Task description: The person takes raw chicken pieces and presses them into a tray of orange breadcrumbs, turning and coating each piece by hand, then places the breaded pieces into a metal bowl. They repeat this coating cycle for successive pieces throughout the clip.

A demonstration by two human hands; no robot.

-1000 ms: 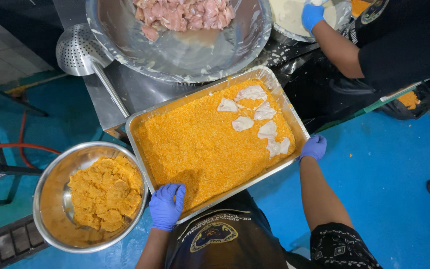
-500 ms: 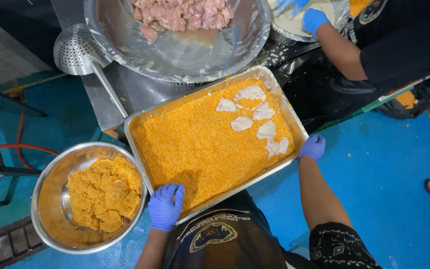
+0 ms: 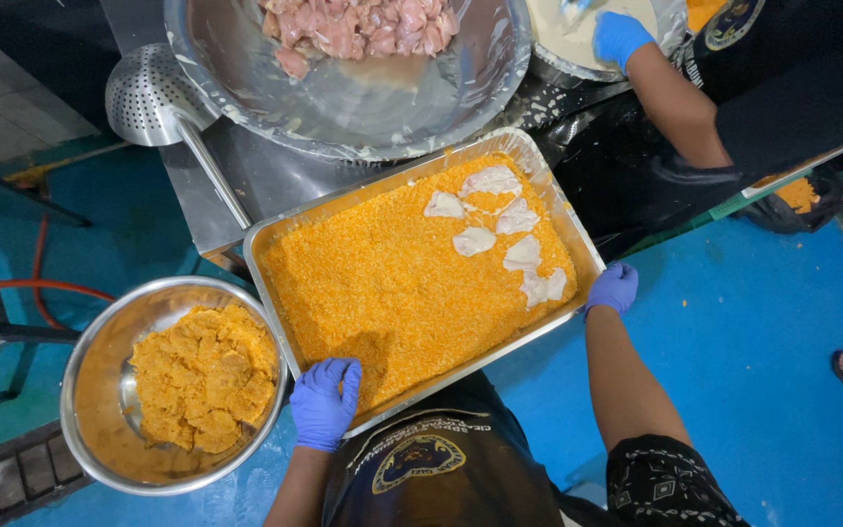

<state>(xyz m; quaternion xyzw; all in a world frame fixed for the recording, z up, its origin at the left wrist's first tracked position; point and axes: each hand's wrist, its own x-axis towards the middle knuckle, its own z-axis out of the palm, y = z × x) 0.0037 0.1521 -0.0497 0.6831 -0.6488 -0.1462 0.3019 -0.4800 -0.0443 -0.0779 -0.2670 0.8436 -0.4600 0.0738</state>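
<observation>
Both gloved hands on the crumb tray (image 3: 275, 256).
Left hand (image 3: 325, 403) fingers curl over its near rim; right hand (image 3: 613, 288) grips the right edge.

Both gloved hands grip a steel tray (image 3: 270, 256) of orange crumbs: left hand (image 3: 325, 402) at the near rim, right hand (image 3: 613, 287) at the right corner. Six pale battered pieces (image 3: 500, 239) lie on the crumbs.

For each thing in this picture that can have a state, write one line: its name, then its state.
Rectangular tray: filled with orange crumbs, gripped at two edges.
Pale battered pieces: lying on the crumbs, uncoated.
Left hand: gloved, on tray's near edge.
Right hand: gloved, on tray's right edge.
Round bowl: holding crumbed pieces.
Large bowl: holding raw meat.
</observation>
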